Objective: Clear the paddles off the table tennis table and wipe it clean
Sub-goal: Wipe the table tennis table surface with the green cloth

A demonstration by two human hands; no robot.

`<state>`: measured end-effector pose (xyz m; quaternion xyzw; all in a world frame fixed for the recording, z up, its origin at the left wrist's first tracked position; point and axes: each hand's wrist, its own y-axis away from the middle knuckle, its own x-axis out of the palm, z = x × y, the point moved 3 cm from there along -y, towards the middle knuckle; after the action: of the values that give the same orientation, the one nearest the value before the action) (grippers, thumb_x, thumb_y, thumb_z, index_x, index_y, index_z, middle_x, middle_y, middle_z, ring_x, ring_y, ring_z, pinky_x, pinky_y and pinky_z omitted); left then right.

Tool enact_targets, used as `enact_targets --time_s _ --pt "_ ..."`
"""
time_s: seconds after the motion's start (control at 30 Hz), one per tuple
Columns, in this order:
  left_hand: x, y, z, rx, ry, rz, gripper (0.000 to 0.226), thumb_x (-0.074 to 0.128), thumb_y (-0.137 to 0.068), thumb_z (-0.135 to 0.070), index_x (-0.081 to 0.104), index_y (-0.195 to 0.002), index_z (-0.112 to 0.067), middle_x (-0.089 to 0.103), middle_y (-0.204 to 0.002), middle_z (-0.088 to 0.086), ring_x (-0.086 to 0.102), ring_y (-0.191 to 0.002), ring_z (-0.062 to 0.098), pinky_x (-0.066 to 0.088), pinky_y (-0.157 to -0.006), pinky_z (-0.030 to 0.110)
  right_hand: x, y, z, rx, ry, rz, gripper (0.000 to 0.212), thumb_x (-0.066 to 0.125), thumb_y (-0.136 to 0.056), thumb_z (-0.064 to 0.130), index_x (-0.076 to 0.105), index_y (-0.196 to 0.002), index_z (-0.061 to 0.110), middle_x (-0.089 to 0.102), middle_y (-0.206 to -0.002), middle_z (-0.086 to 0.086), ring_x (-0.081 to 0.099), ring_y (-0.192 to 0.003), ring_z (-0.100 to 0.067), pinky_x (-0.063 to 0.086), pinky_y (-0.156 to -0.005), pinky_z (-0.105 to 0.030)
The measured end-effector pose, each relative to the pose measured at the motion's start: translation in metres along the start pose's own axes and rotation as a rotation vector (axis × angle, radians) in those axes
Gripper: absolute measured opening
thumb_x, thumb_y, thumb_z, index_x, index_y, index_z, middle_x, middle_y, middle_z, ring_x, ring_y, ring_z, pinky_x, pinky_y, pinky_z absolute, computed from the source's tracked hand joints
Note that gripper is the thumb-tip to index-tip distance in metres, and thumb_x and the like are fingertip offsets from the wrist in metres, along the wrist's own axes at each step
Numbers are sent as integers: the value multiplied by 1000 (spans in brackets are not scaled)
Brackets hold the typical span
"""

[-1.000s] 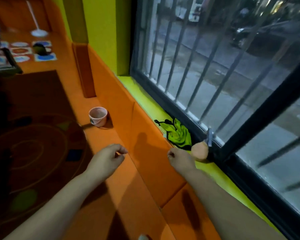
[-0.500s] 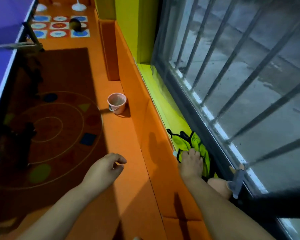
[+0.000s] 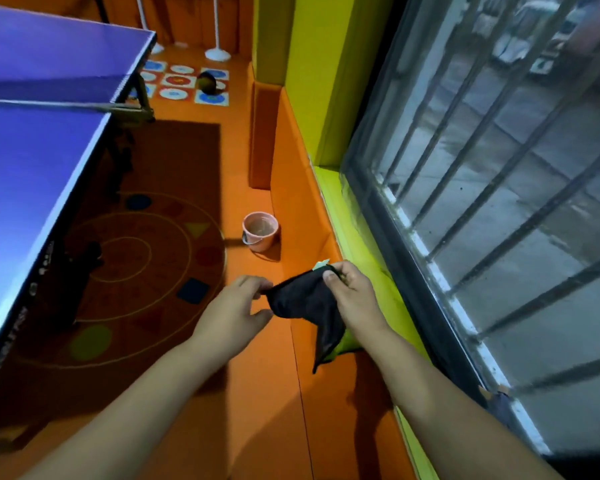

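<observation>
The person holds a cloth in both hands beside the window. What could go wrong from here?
The cloth is pinched only at its edges by the left hand and the right hand; it might slip and fall.
The pink bucket stands on the floor just ahead; a step could tip it.

White lettering (image 3: 6,344) runs along the dark side rim of the table tennis table (image 3: 32,168), near left. It is too blurred to read. Nothing else here carries readable text.
</observation>
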<state>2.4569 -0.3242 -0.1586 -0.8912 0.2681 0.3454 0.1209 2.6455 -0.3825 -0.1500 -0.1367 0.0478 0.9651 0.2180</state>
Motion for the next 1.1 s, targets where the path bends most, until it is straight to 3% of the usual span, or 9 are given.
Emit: enact_targets --time_s 0.13,0.3,0.4,0.47,0.57,0.7,0.8,0.93,1.1 --pt "-46 11 19 -25 -129 -84 81 73 -70 -46 37 -139 -22 45 -131 -5 32 -127 19 29 -101 34 67 0 50 -61 -98 182 19 58 -95 8 56 -79 18 61 -78 -2 57 -73 -12 45 -68 -30" --pt "-130 52 73 -131 -163 -213 44 71 -69 -50 62 -108 -32 53 -93 -10 39 -106 20 37 -88 35 164 11 99 -164 -29 421 16 61 -93 6 54 -79 13 54 -75 1 50 -67 -5 40 -60 -19" --pt "-179 83 104 -156 -24 -242 64 64 -57 -56 56 -114 -29 43 -114 -13 28 -116 8 29 -96 28 226 22 124 -197 4 554 17 64 -91 9 53 -90 -4 51 -83 -7 49 -76 -12 40 -67 -27" --pt "-210 104 123 -182 124 -217 66 66 -58 -53 51 -118 -29 44 -122 -12 36 -120 5 35 -100 29 270 29 141 -212 0 652 18 65 -90 10 54 -91 -5 54 -84 -6 51 -78 -12 42 -68 -29" --pt "-256 140 152 -244 182 -279 41 65 -65 -49 58 -86 -14 59 -84 4 55 -80 11 47 -72 42 332 40 167 -270 40 743 9 65 -91 8 60 -88 2 59 -81 -1 56 -73 -6 45 -64 -20" --pt "-308 181 186 -287 288 -457 25 68 -82 -20 48 -70 -11 45 -61 -2 41 -54 6 32 -51 23 407 48 179 -333 88 750 7 69 -87 6 64 -82 8 62 -76 2 59 -69 -5 48 -63 -20" --pt "-341 205 205 -301 202 -556 21 65 -84 -16 49 -71 -13 45 -55 -10 40 -50 3 31 -48 16 461 58 168 -375 213 791 25 66 -80 2 64 -72 25 64 -71 5 59 -67 -9 49 -60 -32" --pt "-375 239 231 -352 178 -649 17 63 -85 -19 51 -73 -15 47 -60 -8 41 -54 6 32 -51 19 519 68 152 -398 436 818 36 59 -77 2 51 -62 35 52 -59 9 46 -57 -11 36 -55 -31" --pt "-407 285 264 -477 154 -768 15 64 -85 -23 54 -75 -18 49 -63 -8 44 -58 6 36 -57 23 567 63 144 -310 541 945 30 71 -81 19 47 -64 20 48 -63 3 47 -60 -16 38 -56 -29"
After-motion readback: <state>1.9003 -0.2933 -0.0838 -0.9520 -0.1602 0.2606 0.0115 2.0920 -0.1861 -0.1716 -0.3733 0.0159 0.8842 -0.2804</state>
